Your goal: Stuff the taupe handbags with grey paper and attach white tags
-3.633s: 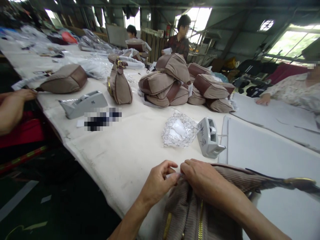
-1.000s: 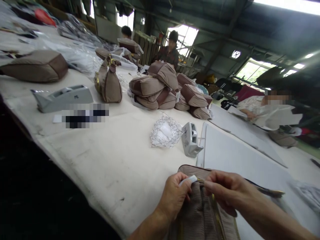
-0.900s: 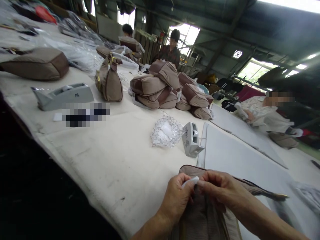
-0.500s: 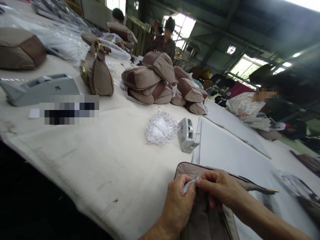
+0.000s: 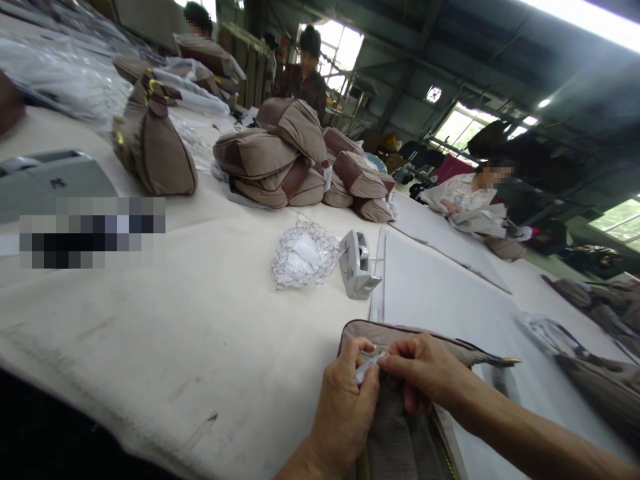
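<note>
A brown ribbed fabric bag (image 5: 400, 433) with a dark piped edge and a gold-coloured zip lies at the table's near side, under both hands. My left hand (image 5: 347, 393) is closed on a small white piece (image 5: 367, 368), thin like paper or film; its exact kind I cannot make out. Thumb and fingers of my right hand (image 5: 420, 367) pinch the far end of that same piece. Beyond the bag stands a small grey tape dispenser (image 5: 357, 267), and beside it lies a crumpled clear bag with white contents (image 5: 305, 257).
Several brown bags (image 5: 280, 160) are piled across the table (image 5: 200, 320), and one handbag (image 5: 165, 147) stands upright at left. A larger grey tape dispenser (image 5: 55, 183) sits far left. White sheets (image 5: 440, 280) cover the right side. Co-workers (image 5: 303, 73) are behind.
The view has turned to the right, so the background things sit further left. Both hands keep their pinch on the white piece, its left part showing a little more.
</note>
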Demonstrator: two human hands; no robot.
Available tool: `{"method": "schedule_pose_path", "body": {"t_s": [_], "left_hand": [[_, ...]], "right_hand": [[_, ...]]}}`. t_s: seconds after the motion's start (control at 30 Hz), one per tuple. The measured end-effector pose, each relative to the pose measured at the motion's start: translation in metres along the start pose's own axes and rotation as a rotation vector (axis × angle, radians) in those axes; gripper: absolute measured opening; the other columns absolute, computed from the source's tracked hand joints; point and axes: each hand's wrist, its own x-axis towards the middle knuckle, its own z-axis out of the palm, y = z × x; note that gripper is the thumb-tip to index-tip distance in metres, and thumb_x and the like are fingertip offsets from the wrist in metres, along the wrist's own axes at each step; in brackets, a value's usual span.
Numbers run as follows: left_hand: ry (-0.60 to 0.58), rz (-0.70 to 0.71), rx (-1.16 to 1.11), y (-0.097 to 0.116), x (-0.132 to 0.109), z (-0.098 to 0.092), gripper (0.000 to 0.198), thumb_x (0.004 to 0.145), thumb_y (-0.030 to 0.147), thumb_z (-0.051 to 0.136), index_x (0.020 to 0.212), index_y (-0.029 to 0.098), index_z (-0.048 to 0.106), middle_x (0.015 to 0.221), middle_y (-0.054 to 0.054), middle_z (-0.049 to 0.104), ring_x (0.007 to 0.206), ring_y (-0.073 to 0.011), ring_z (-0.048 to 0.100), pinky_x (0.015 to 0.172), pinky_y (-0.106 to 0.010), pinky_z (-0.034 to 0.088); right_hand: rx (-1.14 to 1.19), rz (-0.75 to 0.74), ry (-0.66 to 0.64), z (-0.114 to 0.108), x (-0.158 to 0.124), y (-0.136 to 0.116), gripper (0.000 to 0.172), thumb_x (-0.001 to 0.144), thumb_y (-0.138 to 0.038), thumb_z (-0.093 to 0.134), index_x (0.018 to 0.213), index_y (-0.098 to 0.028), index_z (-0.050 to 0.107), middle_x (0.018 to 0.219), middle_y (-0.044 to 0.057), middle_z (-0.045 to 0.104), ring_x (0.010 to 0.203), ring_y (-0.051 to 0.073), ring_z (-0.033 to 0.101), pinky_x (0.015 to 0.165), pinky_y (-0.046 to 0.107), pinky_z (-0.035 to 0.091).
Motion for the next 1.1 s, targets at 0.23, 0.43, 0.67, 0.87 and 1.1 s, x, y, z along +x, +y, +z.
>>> {"method": "schedule_pose_path", "body": {"t_s": [0.23, 0.43, 0.67, 0.87, 1.1], "left_hand": [[0.002, 0.091, 0.044, 0.0, -0.002, -0.004, 0.028, 0.088, 0.023, 0.047, 0.113, 0.021, 0.059, 0.093, -0.005, 0.068, 0.084, -0.0195, 0.063, 0.075, -0.026, 0.045], [0.007, 0.102, 0.107, 0.0, -0.004, -0.006, 0.023, 0.088, 0.025, 0.047, 0.102, 0.019, 0.064, 0.096, -0.007, 0.068, 0.086, -0.0198, 0.063, 0.077, -0.026, 0.045], [-0.123, -0.06, 0.141, 0.009, 0.001, -0.019, 0.022, 0.087, 0.03, 0.046, 0.092, 0.017, 0.062, 0.071, -0.002, 0.063, 0.056, -0.0145, 0.057, 0.057, -0.024, 0.043], [-0.307, -0.24, 0.037, 0.012, 0.014, -0.028, 0.02, 0.082, 0.034, 0.049, 0.075, 0.016, 0.055, 0.059, 0.002, 0.056, 0.043, -0.0084, 0.05, 0.044, -0.018, 0.033], [-0.405, -0.524, -0.315, 0.018, 0.024, -0.033, 0.021, 0.064, 0.034, 0.06, 0.061, 0.015, 0.051, 0.051, 0.004, 0.053, 0.037, -0.003, 0.04, 0.039, -0.016, 0.027]], "right_hand": [[0.013, -0.039, -0.016, 0.001, 0.0, 0.006, 0.022, 0.075, -0.023, 0.055, 0.055, -0.018, 0.05, 0.034, -0.005, 0.05, 0.029, 0.007, 0.046, 0.031, 0.014, 0.033], [0.021, -0.059, -0.023, 0.003, 0.0, 0.008, 0.021, 0.075, -0.026, 0.055, 0.056, -0.018, 0.05, 0.034, -0.005, 0.049, 0.029, 0.007, 0.045, 0.03, 0.014, 0.033], [0.077, -0.075, -0.03, 0.004, -0.006, 0.008, 0.011, 0.069, -0.024, 0.061, 0.063, -0.016, 0.055, 0.036, -0.007, 0.049, 0.031, 0.007, 0.046, 0.031, 0.013, 0.031], [0.179, -0.035, -0.06, 0.009, -0.013, 0.008, 0.004, 0.068, -0.019, 0.06, 0.068, -0.016, 0.057, 0.038, -0.007, 0.049, 0.033, 0.006, 0.045, 0.033, 0.013, 0.034], [0.242, -0.215, 0.023, 0.027, -0.013, 0.028, 0.008, 0.073, -0.023, 0.055, 0.076, -0.016, 0.053, 0.049, -0.006, 0.053, 0.038, 0.008, 0.049, 0.037, 0.017, 0.039]]}}
